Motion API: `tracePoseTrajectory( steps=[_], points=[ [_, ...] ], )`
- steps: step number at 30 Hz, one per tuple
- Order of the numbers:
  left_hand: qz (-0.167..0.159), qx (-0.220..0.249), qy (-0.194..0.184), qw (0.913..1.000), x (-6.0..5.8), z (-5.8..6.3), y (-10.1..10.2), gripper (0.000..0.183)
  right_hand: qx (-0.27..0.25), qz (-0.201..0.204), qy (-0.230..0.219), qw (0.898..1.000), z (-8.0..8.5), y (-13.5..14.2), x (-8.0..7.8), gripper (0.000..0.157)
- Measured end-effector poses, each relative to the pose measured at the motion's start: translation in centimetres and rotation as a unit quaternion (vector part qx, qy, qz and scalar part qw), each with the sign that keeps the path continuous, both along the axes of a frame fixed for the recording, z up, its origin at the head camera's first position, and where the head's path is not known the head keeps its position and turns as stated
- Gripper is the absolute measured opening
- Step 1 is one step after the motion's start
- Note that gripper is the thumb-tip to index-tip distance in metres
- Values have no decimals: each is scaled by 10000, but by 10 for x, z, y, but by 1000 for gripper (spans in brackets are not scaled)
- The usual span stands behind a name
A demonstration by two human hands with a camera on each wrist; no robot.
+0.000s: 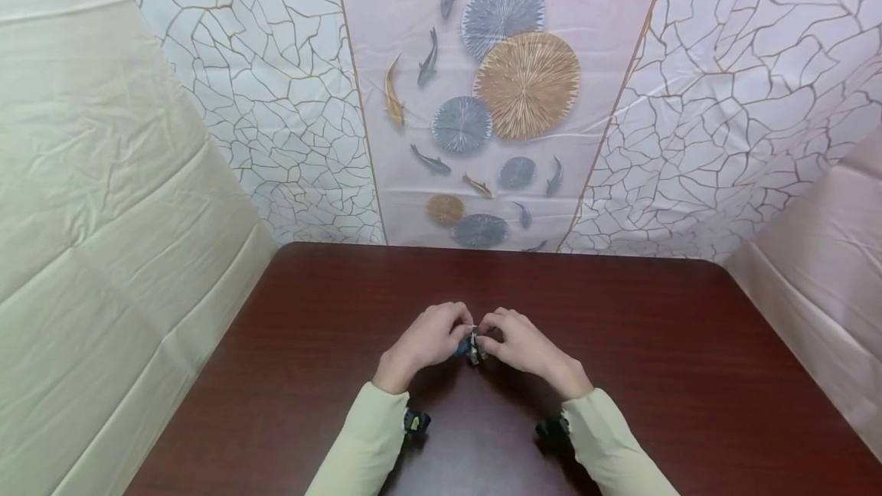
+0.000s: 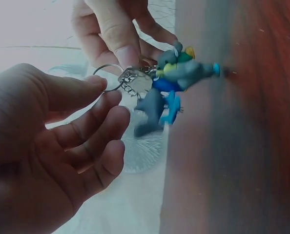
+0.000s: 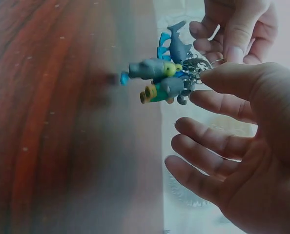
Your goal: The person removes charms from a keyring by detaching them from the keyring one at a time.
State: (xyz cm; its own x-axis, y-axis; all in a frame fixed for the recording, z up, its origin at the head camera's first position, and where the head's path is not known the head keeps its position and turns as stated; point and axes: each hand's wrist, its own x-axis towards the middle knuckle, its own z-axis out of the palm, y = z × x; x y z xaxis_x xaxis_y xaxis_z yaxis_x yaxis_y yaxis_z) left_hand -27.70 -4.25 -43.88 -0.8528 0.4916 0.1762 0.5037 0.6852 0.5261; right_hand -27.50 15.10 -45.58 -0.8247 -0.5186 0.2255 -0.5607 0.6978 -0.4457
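In the head view my left hand (image 1: 429,337) and right hand (image 1: 522,343) meet over the table around a small keychain (image 1: 473,350). Thumb and index finger of the left hand pinch the metal split ring (image 2: 107,65). The right hand's thumb and index finger pinch the silver clasp and chains (image 2: 136,82) beside it. Several small rubbery figures hang from the chains: a grey shark shape with bright blue parts (image 3: 178,48), a grey and yellow-green one (image 3: 152,68), and a grey, green and yellow one (image 3: 167,90). Fingers partly hide the chain ends.
A dark red-brown glossy table (image 1: 689,343) lies beneath both hands. Patterned cloth (image 1: 482,174) hangs behind its far edge, with pale cloth (image 1: 138,213) along the left side. Dark wrist cameras (image 1: 416,422) sit on both wrists.
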Motion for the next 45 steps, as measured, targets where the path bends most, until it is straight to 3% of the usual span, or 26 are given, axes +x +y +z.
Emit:
tracePoseTrajectory(
  steps=[5, 13, 29, 38, 43, 45],
  points=[
    [12, 267, 182, 9995, 3, 12, -2, 4, -328, -52, -110, 9994, 9, 3, 1, 6],
    [23, 659, 221, 9976, 9, 31, -4, 5, -805, -24, -613, 9949, 27, 4, 8, 22],
    [-86, 1287, 509, 9903, 24, 64, -9, 3, -1261, 253, -486, 9905, 63, 7, 26, 20],
    [-144, 1579, 638, 9853, 32, 78, -11, 6, -1516, 346, -698, 9854, 84, 2, 39, 21],
    [-233, 1692, 885, 9813, 34, 81, -9, 5, -1654, 270, -290, 9854, 87, 0, 38, 18],
    [-315, 1759, 963, 9792, 34, 82, -8, 4, -1699, 251, 10, 9851, 82, 3, 31, 16]
  ],
)
